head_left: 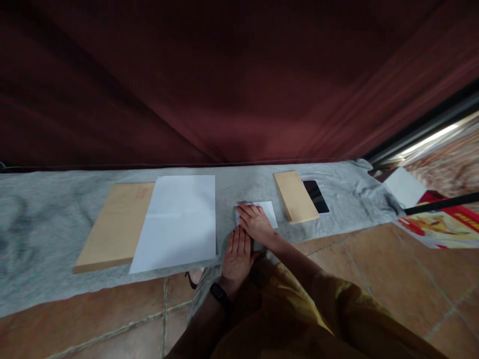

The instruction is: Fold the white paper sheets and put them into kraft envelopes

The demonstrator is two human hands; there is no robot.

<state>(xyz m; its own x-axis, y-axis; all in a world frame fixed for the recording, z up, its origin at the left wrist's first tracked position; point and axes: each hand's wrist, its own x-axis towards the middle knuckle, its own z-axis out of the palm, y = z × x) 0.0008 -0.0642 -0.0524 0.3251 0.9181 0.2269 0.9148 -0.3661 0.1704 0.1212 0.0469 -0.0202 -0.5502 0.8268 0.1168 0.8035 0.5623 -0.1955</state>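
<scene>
A small white folded-looking piece of paper (269,212) lies on the grey cloth in front of me. My right hand (256,221) rests flat across its left part, fingers stretched out to the left. Just below, my left hand (237,257) lies palm down at the cloth's near edge, fingers extended and their tips close to the paper's lower left corner. Neither hand grips anything. What lies under the right palm is hidden. A black band (220,293) sits on my left wrist.
White sheets (179,224) overlap a stack of large brown envelopes (114,224) on the left. Smaller brown envelopes (295,196) lie to the right, beside a dark phone (316,196). Grey cloth (243,184) covers the surface. A dark red curtain (239,99) hangs behind; tiled floor (359,259) shows in front.
</scene>
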